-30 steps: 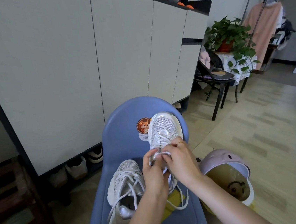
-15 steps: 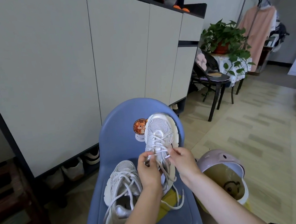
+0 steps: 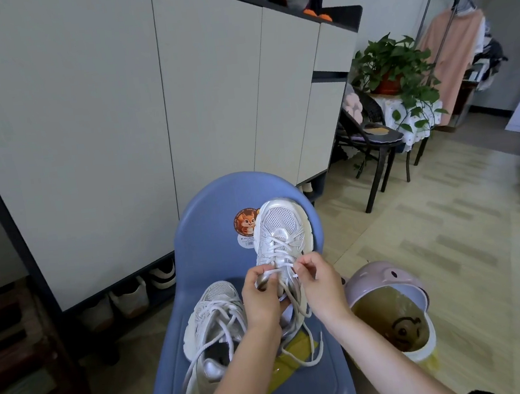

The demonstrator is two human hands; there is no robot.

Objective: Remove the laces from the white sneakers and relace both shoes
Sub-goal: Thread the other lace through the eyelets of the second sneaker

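The person sits before a blue chair (image 3: pixel 211 234) and works on the sneaker (image 3: pixel 280 236) that leans toe-up against its back. A second ago both hands were pressed together low on the tongue. Now they are apart, one at each side of the lacing, and the lace (image 3: pixel 289 293) runs slack between them. I think the upper crossing is loosened, so the unlacing of this shoe is only beginning.

The left hand (image 3: pixel 262 304) is curled around the left side of the shoe's collar, and its fingertips pinch the lace there. The right hand (image 3: pixel 318 287) pinches a short piece of lace between thumb and forefinger, just right of the eyelets.

The loose lace ends hang below both wrists, onto the seat. The second sneaker (image 3: pixel 212 323) lies on the seat left of the left wrist, its laces in but loose.

Beyond the fingertips, on the chair back, is a round sticker (image 3: pixel 245 225) with a cartoon squirrel. It seems to say "Good Life"; the small print and barcode under it I cannot read.
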